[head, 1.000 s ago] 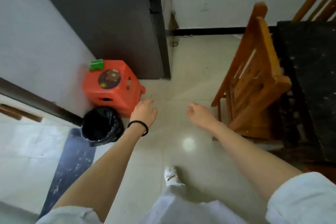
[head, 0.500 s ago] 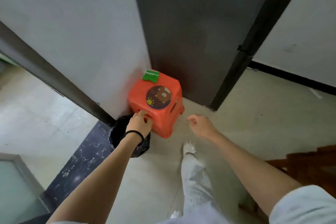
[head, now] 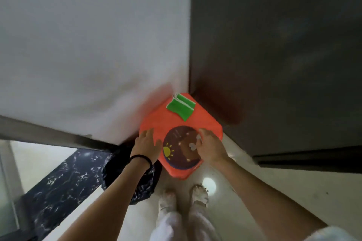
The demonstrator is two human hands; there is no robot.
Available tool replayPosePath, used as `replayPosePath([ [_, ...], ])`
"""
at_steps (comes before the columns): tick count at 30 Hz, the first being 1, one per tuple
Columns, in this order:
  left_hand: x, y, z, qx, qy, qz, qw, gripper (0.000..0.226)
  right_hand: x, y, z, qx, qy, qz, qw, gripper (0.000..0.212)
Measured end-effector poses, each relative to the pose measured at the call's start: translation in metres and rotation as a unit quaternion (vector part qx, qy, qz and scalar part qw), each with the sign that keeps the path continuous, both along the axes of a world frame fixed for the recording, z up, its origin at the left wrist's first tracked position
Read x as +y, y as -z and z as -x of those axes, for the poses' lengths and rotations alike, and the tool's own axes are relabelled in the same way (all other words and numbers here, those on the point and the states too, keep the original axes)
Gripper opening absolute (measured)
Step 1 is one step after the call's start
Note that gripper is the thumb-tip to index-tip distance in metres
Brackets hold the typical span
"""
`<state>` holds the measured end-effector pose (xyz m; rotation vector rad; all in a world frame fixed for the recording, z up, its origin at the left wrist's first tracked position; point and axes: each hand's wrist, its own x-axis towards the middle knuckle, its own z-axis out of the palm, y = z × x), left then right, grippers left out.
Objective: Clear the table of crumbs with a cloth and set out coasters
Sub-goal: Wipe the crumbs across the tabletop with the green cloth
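Coasters (head: pixel 181 147) — seen as a round brown stack with a cartoon bear and a yellow sun on top — are set on the near half of an orange plastic stool (head: pixel 156 121) standing in the corner between a white wall (head: pixel 88 45) and a dark door (head: pixel 284 55). A green folded cloth (head: pixel 181 108) is laid on the far part of the stool top, apart from the stack. The right hand (head: pixel 210 147) is placed over the right edge of the stack, its fingers curled down onto it; whether the stack is actually gripped cannot be told, since the fingertips are blurred against the print. The left hand (head: pixel 145 144) is laid flat on the stool's left edge with fingers straight and together, nothing held in it; a black band (head: pixel 141 159) is worn on that wrist. A black-lined bin (head: pixel 127 178) is seen just left of the stool, partly hidden beneath the left forearm. Two feet in pale shoes (head: pixel 199 194) are planted on the glossy floor (head: pixel 274 172) — close to the stool's near corner.
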<state>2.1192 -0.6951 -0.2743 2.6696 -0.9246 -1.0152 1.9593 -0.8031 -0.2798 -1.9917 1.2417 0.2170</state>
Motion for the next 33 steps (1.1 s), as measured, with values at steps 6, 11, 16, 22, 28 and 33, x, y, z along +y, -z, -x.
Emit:
replayPosePath([
  [6, -0.04, 0.122, -0.032, -0.01, 0.044, -0.045, 0.998, 0.062, -0.054, 0.098, -0.073, -0.029, -0.088, 0.096, 0.991, 0.046],
  [11, -0.041, 0.167, -0.032, -0.021, 0.068, -0.081, 0.994, 0.056, -0.072, 0.155, -0.103, 0.006, -0.119, 0.144, 0.982, 0.059],
  [16, -0.047, 0.157, -0.045, 0.022, 0.068, -0.09, 0.993, 0.054, -0.077, 0.153, -0.105, 0.044, -0.138, 0.168, 0.975, 0.041],
  [22, -0.064, 0.098, -0.047, 0.099, -0.001, -0.012, 0.995, 0.053, -0.065, 0.086, -0.078, -0.076, 0.184, -0.04, 0.979, 0.028],
  [28, -0.071, 0.024, 0.018, 0.185, 0.019, 0.033, 0.982, 0.049, -0.034, 0.002, -0.001, -0.161, 0.388, -0.133, 0.898, 0.023],
  [33, -0.067, -0.037, 0.092, 0.141, 0.299, 0.07, 0.941, 0.07, 0.016, -0.071, 0.088, -0.192, 0.492, -0.092, 0.844, 0.018],
])
